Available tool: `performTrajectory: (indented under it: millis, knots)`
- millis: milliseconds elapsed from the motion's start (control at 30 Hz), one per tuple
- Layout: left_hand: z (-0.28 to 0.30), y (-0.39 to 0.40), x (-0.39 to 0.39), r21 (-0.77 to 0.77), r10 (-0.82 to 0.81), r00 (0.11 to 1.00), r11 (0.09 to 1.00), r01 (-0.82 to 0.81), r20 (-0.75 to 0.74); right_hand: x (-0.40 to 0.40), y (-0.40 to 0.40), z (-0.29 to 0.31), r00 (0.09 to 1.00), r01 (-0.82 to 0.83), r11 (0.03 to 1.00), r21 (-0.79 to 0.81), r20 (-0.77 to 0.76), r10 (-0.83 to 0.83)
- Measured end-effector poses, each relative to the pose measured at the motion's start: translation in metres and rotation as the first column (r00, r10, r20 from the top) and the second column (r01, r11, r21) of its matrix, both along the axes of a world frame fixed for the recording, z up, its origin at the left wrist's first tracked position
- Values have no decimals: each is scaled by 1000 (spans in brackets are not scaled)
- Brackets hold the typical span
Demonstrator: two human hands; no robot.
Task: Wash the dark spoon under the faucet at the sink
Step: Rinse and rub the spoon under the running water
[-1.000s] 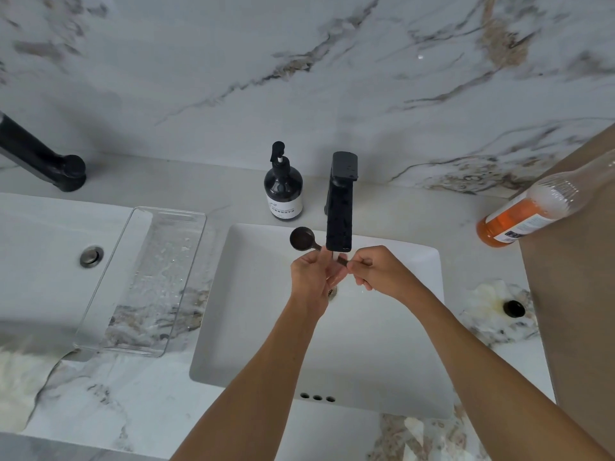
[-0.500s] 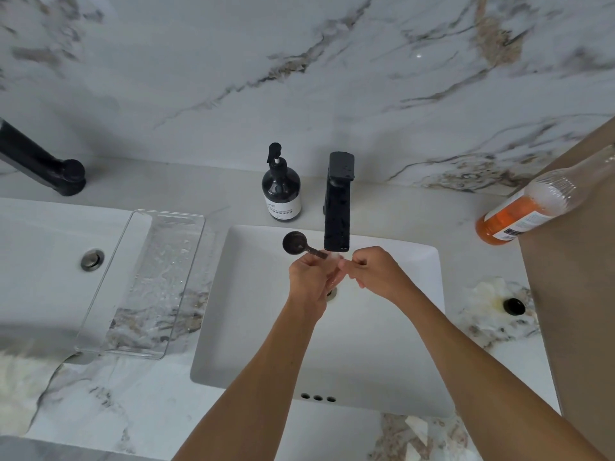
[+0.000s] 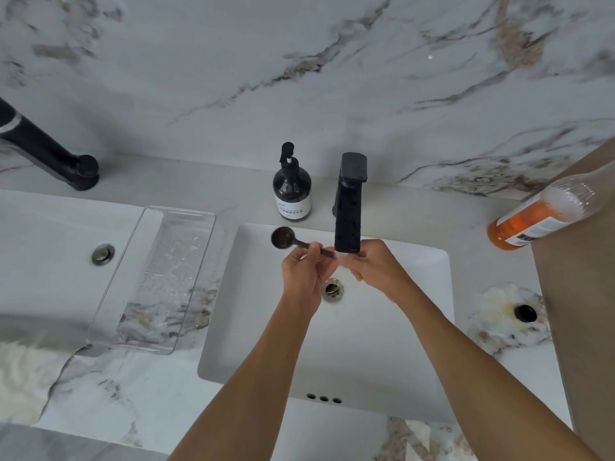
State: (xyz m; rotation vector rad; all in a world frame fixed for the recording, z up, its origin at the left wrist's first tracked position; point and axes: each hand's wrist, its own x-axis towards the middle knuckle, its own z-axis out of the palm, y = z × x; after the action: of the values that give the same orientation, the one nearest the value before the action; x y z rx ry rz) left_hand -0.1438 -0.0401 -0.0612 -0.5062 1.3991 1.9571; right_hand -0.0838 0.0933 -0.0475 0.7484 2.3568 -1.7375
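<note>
The dark spoon (image 3: 283, 238) is held over the white sink (image 3: 226, 294), its round bowl pointing left and back and its handle running right toward the spout. My left hand (image 3: 304, 274) grips the handle near its middle. The black faucet (image 3: 349, 207) stands at the sink's back edge. My right hand (image 3: 377, 266) is just under the spout, right of the handle's tip, with its fingers loosely curled and nothing in them. The metal drain (image 3: 331, 289) shows between the two hands.
A dark pump soap bottle (image 3: 292, 191) stands left of the faucet. A clear tray (image 3: 156, 281) lies on the marble counter between this sink and a second sink (image 3: 50, 261) with its own black faucet (image 3: 50, 151). On the right are an orange bottle (image 3: 539, 217), a small black cap (image 3: 525, 312) and a brown panel (image 3: 582, 294).
The spoon's bowl has shifted left, away from the spout. My right hand has come off the handle's end, and the hands have parted enough to show the drain.
</note>
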Motion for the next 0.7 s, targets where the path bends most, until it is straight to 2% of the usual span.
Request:
performTrajectory:
  millis: [100, 267, 400, 533, 633, 700]
  knots:
    - [0, 3, 6, -23, -75, 997, 997, 75, -13, -3, -3, 2, 1000, 29, 999, -16, 3, -29]
    - [-4, -7, -2, -41, -28, 999, 999, 27, -26, 7, 0, 2, 990, -132, 983, -124, 41, 138]
    - [-5, -6, -3, -29, 17, 1000, 999, -16, 16, 3, -10, -1, 1000, -2, 995, -99, 11, 3]
    - [-7, -3, 8, -19, -56, 998, 998, 55, -26, -2, -12, -2, 998, 56, 997, -51, 19, -55]
    - [-5, -2, 7, -18, -5, 999, 1000, 5, -32, 1, -9, -3, 999, 41, 985, -166, 29, -36]
    - [-2, 0, 4, 0, 64, 998, 998, -64, -4, 4, -8, -7, 994, 95, 966, -240, -21, -104]
